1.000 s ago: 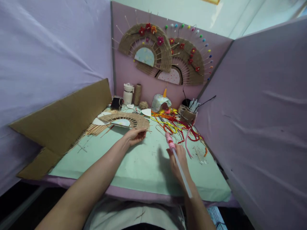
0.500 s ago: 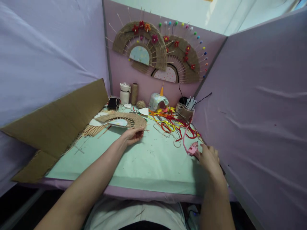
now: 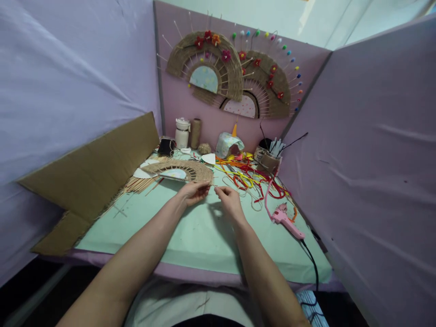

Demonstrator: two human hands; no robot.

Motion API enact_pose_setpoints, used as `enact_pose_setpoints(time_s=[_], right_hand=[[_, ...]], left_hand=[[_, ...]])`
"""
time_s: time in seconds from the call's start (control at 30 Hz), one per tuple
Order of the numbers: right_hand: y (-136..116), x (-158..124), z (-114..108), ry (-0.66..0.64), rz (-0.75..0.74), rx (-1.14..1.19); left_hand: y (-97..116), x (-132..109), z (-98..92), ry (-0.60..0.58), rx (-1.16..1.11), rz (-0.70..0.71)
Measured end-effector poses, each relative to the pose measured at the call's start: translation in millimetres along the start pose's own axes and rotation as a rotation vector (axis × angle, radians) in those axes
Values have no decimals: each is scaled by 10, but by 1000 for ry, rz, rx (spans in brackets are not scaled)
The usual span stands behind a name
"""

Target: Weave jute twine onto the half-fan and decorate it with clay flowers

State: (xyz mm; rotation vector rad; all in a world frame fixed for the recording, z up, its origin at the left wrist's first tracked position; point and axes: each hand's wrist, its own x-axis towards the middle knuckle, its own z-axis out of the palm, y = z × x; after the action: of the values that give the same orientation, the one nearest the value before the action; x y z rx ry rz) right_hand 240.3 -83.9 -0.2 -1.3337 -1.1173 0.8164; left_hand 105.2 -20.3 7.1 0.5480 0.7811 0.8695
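A half-round fan (image 3: 202, 172) woven of brown twine over thin sticks, with a pale patterned centre, lies towards the left of the table. My left hand (image 3: 197, 193) grips its lower right corner between thumb and fingers. Close beside that corner is my right hand (image 3: 230, 200), thumb and forefinger pinched together. Whatever thin thing sits in this pinch, a twine end or a stick tip, is too small to make out. To the right, a pink glue gun (image 3: 288, 222) rests on the table, its black cord running over the front edge.
Coloured pipe cleaners (image 3: 243, 175) lie tangled at the back right, by a cup of glue sticks (image 3: 270, 161). Bamboo sticks (image 3: 139, 182) and a cardboard sheet (image 3: 98, 168) are at left. A white jar (image 3: 182, 134) and twine spool (image 3: 195, 133) stand behind. Two decorated fans (image 3: 235, 86) hang on the wall.
My right hand has left the glue gun and come left to the fan's corner, its fingers now pinched. My left hand keeps its grip on the fan. The view has shifted slightly.
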Motion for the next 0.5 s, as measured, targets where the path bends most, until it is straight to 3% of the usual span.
enact_pose_setpoints(time_s=[0.17, 0.5], right_hand=[[-13, -20, 46, 42, 103, 131], [-34, -89, 150, -1, 189, 252]], left_hand=[[1, 1, 1, 0, -11, -4], [2, 18, -17, -39, -20, -21]])
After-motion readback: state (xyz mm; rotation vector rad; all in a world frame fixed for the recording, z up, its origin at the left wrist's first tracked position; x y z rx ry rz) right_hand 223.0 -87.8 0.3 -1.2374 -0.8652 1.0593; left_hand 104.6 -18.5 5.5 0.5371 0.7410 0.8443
